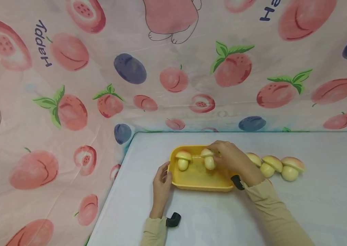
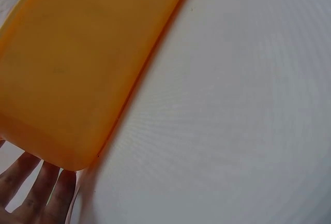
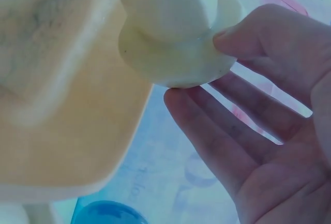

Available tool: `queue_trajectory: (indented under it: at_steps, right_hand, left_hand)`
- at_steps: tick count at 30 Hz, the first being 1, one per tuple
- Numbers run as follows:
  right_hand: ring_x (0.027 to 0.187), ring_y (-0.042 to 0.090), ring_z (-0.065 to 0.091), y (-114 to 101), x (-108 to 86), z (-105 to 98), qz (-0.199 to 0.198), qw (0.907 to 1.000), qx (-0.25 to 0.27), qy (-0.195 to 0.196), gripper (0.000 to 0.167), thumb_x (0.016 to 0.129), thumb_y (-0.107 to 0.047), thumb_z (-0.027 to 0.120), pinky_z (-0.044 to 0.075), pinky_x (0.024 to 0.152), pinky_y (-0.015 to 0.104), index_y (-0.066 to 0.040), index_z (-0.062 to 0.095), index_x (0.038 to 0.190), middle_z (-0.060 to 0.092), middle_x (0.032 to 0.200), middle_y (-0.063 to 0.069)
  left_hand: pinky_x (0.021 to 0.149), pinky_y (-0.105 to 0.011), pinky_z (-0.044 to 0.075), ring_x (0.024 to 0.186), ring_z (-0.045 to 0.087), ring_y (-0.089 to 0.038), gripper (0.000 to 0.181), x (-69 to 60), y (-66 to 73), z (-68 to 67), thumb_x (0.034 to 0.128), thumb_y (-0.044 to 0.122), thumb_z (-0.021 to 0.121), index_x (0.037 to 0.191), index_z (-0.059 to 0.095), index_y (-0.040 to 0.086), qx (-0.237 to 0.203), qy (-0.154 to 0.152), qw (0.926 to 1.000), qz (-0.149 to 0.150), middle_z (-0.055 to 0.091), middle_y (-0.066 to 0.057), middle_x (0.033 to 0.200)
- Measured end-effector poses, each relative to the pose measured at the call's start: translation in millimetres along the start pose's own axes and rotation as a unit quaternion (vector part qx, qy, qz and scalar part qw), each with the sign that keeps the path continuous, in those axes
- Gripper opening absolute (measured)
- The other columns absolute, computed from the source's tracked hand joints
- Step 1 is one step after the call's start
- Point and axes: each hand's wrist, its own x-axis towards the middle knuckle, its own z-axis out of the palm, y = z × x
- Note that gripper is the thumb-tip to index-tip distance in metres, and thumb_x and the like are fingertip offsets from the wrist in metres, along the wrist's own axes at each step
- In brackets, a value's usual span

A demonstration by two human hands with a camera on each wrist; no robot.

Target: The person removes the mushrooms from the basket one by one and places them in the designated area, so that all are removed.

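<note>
A tan, long sleeve (image 1: 154,232) and a black wrist fitting (image 1: 174,219) lead in at the near side of a smooth white tabletop (image 1: 204,218), where a person's left hand (image 1: 161,179) rests extended fingers against the end of a yellow, round-cornered, plastic-looking tray (image 1: 202,187). Just beyond, the right hand (image 1: 230,157) pinches a pale-yellow, smooth, toy-like mushroom (image 1: 210,163) by its cap, thumb on one side and fingers on the other, holding it cap up within the tray's walls; whether the stem touches the floor cannot be told. Good handling here likely means a light pinch on the cap, the stem kept upright, a gentle release once the base sits flat, and the left hand bracing the tray against sliding.

The held piece shows a plump, rounded stem under a broad cap, glossy, with tiny dark specks visible from the right wrist. A matching cream mushroom with a reddish-tinted cap (image 1: 183,164) stands apart from it at the tray's left end. To the right, at least three more yellow-and-red mushrooms (image 1: 271,160) line the table. Behind hangs a pink, fruit-printed fabric backdrop (image 1: 161,116).
</note>
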Motion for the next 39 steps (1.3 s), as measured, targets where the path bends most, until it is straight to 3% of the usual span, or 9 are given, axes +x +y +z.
queue_trajectory:
  at_steps: [11, 18, 28, 35, 39]
  right_hand:
    - [0.107, 0.035, 0.064, -1.0, -10.8, -8.1, -0.006, 0.9997, -0.007, 0.024, 0.032, 0.088, -0.003, 0.069, 0.053, 0.090, 0.050, 0.002, 0.069, 0.119, 0.069, 0.116, 0.018]
    - [0.107, 0.033, 0.064, -2.3, -17.6, -12.5, 0.014, 0.9994, 0.004, 0.030, 0.034, 0.087, -0.005, 0.069, 0.053, 0.092, 0.051, 0.000, 0.069, 0.121, 0.069, 0.118, 0.016]
    - [0.091, 0.024, 0.064, 1.7, -31.1, -17.2, -0.026, 0.9971, -0.001, 0.071, 0.035, 0.083, -0.002, 0.071, 0.054, 0.076, 0.041, -0.001, 0.070, 0.118, 0.070, 0.114, 0.014]
    - [0.090, 0.024, 0.064, 3.0, -42.7, -22.4, -0.034, 0.9948, -0.014, 0.095, 0.035, 0.081, 0.000, 0.071, 0.055, 0.078, 0.044, -0.002, 0.070, 0.115, 0.070, 0.112, 0.013]
    - [0.085, 0.021, 0.061, 4.1, -52.0, -26.4, -0.038, 0.9929, -0.027, 0.110, 0.036, 0.079, 0.001, 0.072, 0.053, 0.072, 0.040, -0.003, 0.070, 0.115, 0.069, 0.112, 0.012]
  left_hand:
    - [0.098, -0.033, 0.049, 0.120, 0.059, -0.024, 0.035, 2.0, -0.8, 0.3, 0.1014, 0.014, 0.055, 0.137, 0.058, 0.018, 0.000, 0.003, 1.0000, 0.005, 0.060, -0.006, 0.137]
    - [0.097, -0.032, 0.049, 0.119, 0.059, -0.025, 0.036, 1.9, 0.0, 0.1, 0.1013, 0.013, 0.055, 0.137, 0.058, 0.016, -0.004, 0.001, 0.9999, 0.012, 0.060, -0.008, 0.136]
    - [0.097, -0.033, 0.050, 0.119, 0.059, -0.028, 0.035, 1.2, 1.0, 0.5, 0.1014, 0.013, 0.055, 0.137, 0.058, 0.014, -0.006, 0.004, 0.9998, 0.020, 0.060, -0.010, 0.136]
    - [0.098, -0.035, 0.049, 0.119, 0.059, -0.030, 0.036, -0.5, 3.8, 2.1, 0.1012, 0.011, 0.055, 0.137, 0.058, 0.013, -0.002, 0.012, 0.9999, 0.008, 0.060, -0.012, 0.136]
    - [0.096, -0.035, 0.050, 0.118, 0.059, -0.037, 0.036, -2.5, 14.2, 3.4, 0.1002, 0.005, 0.054, 0.136, 0.057, 0.005, -0.002, 0.013, 0.9999, 0.008, 0.059, -0.018, 0.136]
